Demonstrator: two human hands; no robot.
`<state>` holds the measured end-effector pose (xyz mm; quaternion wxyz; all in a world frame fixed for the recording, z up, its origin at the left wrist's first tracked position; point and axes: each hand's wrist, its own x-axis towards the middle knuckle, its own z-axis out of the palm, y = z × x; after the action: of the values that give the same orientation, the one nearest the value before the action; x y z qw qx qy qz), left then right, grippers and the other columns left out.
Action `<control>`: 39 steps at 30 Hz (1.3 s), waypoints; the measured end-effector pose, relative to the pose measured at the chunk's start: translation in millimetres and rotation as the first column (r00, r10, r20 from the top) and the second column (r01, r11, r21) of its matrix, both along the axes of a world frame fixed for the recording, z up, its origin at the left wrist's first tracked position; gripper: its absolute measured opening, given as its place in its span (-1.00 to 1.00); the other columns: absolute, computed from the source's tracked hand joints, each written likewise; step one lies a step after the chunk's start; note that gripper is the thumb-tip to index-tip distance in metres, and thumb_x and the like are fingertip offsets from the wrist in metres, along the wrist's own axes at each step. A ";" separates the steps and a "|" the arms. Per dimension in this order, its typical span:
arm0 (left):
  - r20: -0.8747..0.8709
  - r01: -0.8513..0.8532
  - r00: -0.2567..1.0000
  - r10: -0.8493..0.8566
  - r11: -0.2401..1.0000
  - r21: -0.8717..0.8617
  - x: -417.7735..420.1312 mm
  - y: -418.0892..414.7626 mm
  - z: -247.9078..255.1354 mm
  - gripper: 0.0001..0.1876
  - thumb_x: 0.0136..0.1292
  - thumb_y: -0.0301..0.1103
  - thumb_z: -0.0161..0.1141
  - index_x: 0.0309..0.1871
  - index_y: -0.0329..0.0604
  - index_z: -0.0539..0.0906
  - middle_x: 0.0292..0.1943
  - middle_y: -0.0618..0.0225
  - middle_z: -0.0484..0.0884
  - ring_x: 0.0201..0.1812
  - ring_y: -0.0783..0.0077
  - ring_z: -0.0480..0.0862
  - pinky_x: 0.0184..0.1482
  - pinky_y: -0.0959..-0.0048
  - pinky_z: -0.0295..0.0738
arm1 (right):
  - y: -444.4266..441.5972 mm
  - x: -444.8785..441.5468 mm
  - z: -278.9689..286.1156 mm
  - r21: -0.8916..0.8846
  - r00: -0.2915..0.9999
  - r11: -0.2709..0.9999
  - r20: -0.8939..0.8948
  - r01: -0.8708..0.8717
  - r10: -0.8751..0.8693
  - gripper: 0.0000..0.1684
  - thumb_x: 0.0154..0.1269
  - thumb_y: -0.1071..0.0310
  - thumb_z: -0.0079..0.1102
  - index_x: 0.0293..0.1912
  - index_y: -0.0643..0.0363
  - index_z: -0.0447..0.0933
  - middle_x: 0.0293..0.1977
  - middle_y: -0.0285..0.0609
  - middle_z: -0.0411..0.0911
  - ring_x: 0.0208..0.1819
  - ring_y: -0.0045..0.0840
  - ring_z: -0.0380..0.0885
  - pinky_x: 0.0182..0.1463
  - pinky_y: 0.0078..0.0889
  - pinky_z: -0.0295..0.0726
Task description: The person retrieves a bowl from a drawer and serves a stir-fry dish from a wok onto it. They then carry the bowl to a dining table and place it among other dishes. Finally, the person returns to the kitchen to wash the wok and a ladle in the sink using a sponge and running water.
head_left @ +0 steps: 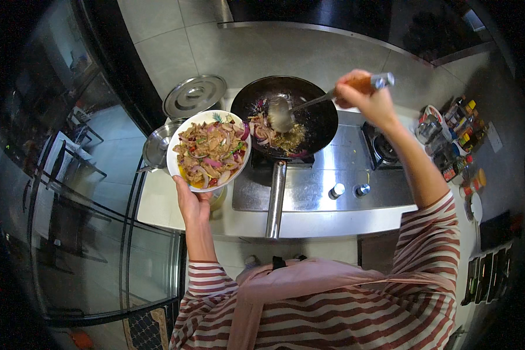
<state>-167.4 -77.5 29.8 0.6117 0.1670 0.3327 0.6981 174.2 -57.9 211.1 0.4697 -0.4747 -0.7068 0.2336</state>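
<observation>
My left hand [193, 202] holds a white plate [173, 162] from below, at the left rim of a dark wok [319, 116]. Sliced meat with red onion [212, 144] is heaped on the plate, with some oily liquid at its lower edge. Gripped by its wooden handle in my right hand [367, 96], a metal ladle or spatula [308, 103] reaches down into the wok; its head is blurred. Inside the wok lie onion slices [262, 133] and browned minced bits [294, 139]. The wok's metal handle [276, 199] points towards me.
Left of the wok stand a lidded metal pot [195, 94] and a metal pan [156, 146]. The steel gas stove [315, 188] has two knobs and a second burner [385, 146]. Bottles and jars [463, 127] crowd the right counter. A glass door [92, 218] borders the left side.
</observation>
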 end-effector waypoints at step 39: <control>-0.065 0.209 0.976 -0.209 0.978 -0.001 -16.2 2.2 30.2 -0.53 0.24 0.02 -0.25 0.07 -0.11 0.15 -0.02 0.17 0.34 -0.09 0.26 0.49 -0.24 0.30 0.56 | -70.7 -46.0 -49.4 -0.109 0.411 0.955 -0.885 0.276 -0.220 -0.78 0.14 0.38 -0.02 -0.26 0.32 0.33 -0.37 0.00 0.41 -0.44 -0.27 0.54 -0.39 -0.47 0.63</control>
<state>-183.6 -75.3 60.1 0.6701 0.2253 0.3308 0.6252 128.3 -128.6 161.7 0.8105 -0.3683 -0.2843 0.3557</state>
